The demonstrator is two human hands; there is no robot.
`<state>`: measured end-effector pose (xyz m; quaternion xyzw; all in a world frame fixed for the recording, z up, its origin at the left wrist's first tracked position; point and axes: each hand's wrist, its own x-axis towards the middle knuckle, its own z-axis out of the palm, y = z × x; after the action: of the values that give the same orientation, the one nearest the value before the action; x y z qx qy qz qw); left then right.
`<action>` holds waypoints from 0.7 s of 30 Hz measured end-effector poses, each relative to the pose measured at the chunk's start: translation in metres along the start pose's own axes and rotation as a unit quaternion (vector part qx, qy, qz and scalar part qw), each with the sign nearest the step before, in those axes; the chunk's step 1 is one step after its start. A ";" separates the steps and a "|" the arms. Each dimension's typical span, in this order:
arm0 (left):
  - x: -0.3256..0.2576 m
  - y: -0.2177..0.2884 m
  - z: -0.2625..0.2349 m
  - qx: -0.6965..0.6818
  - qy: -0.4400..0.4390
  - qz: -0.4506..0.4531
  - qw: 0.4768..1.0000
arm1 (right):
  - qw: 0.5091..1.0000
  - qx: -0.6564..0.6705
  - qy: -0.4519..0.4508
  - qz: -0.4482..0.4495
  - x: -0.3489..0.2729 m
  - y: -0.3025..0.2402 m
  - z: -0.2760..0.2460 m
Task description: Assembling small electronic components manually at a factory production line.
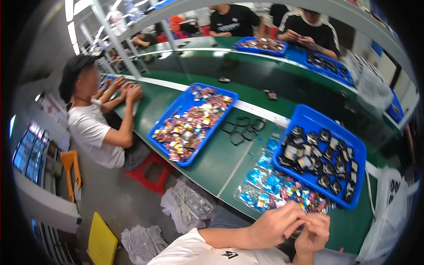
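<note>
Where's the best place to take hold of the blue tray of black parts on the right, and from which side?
Probably the blue tray by its raised rim at the near corner, from the wearer's side. The rim stands bare there; the black parts fill the middle, and shiny packets crowd its left edge.

Factory assembly line, seen from a seat at a long green tabletop (229, 163). Blue trays (309, 117) heaped with small black parts and shiny coloured packets (190, 126), set out in rows. Seated workers (95, 123) bent over small pieces on both sides, red stool (148, 174) underneath, bagged stock (190, 205) on the floor, strip lights overhead.
</note>
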<state>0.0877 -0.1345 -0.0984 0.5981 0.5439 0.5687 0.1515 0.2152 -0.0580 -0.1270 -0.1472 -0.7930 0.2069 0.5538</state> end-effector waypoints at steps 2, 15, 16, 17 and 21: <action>-0.002 0.002 -0.001 -0.004 -0.008 -0.017 1.000 | 1.000 0.005 -0.005 -0.009 -0.003 -0.005 0.003; 0.000 -0.003 -0.010 0.097 -0.045 0.000 0.994 | 0.997 -0.051 -0.030 -0.049 0.003 -0.004 0.011; 0.000 -0.004 -0.010 0.103 -0.045 0.011 0.994 | 0.997 -0.051 -0.031 -0.049 0.002 -0.004 0.011; 0.001 -0.005 -0.010 0.109 -0.045 0.023 0.993 | 0.997 -0.052 -0.030 -0.048 0.002 -0.004 0.011; 0.002 -0.007 -0.015 0.109 -0.050 0.027 0.992 | 0.999 -0.017 -0.023 -0.035 0.003 -0.005 0.018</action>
<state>0.0714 -0.1363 -0.0985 0.6537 0.5780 0.4788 0.0967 0.1971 -0.0637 -0.1275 -0.1242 -0.8136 0.1774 0.5395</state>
